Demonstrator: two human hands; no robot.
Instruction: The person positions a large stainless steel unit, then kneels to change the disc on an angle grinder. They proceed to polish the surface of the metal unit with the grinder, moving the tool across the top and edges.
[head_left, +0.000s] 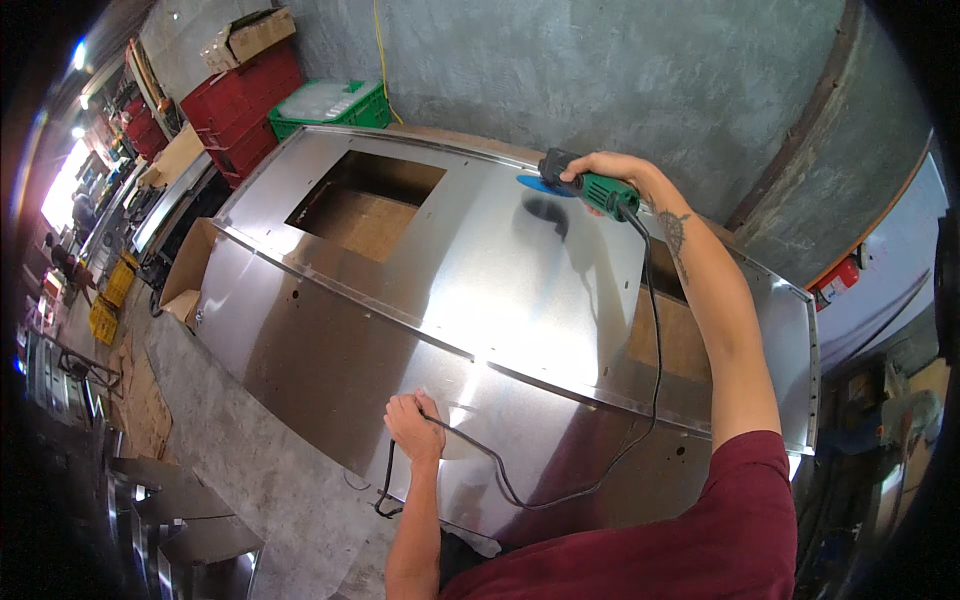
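Observation:
My right hand (605, 172) is wrapped round a green and black angle grinder (608, 195) over the far edge of a large shiny sheet-metal panel (480, 270). A blue disc (543, 185) sits on the grinder's head, and its reflection shows in the metal just below. Whether the disc touches the panel, I cannot tell. Nearer to me, my left hand (414, 425) is closed round the grinder's black power cord (495, 465), low over the near part of the panel. From there the cord loops across the metal and up to the tool's rear end.
Two rectangular openings, the left one (365, 205) and one partly behind my right arm, cut through the panel. Red crates (240, 105) and a green crate (335, 105) stand beyond its far left corner. A concrete wall (620, 80) runs behind. Metal pieces (200, 540) lie at the lower left.

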